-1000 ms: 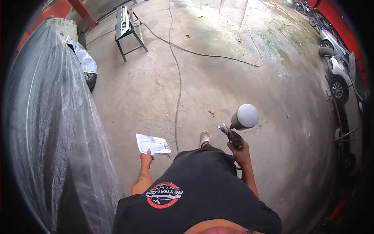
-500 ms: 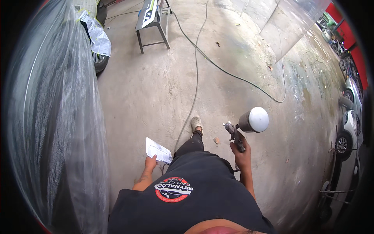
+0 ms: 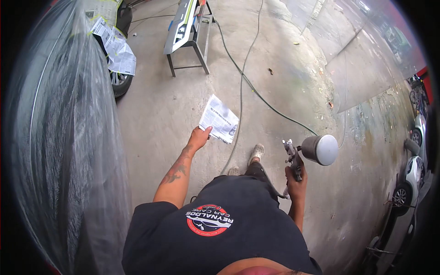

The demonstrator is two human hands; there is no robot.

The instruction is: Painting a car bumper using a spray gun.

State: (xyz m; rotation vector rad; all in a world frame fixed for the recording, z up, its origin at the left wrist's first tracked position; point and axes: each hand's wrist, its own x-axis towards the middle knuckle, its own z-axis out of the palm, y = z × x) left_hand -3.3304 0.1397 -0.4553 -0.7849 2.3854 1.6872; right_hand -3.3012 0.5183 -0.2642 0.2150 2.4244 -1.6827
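Bare hands, two; we count one object in each. Left hand (image 3: 199,137): fingers grasping one folded sheet of white printed newspaper (image 3: 222,120) by its lower-left corner, thumb on top, the sheet out over the floor ahead of the body. Right hand (image 3: 297,181): fingers wrapped around the grip of one dark metal spray gun (image 3: 294,160), well apart from the sheet; we cannot tell whether the trigger is pressed.

Containers: one, a round grey cup with a pale flat end (image 3: 321,150), joined to the gun and tilted out to the right. We cannot see its contents.

Below, we note two pale clogs (image 3: 257,152) on a bare concrete floor (image 3: 169,119). Two hose lines cross ahead: one thin grey hose (image 3: 241,98), one thicker dark green hose (image 3: 265,101).

Further ahead, one metal-legged tabletop (image 3: 200,57) bears one long narrow white panel with green edging (image 3: 183,28). To our left, a large drape of translucent plastic sheeting (image 3: 78,137); beside it one dark-tyred wheel (image 3: 121,85), partly covered by newspaper masking (image 3: 120,54), sheets overlapping, count uncertain. Right rim: silvery car bodywork (image 3: 415,170), too distorted for us to count.
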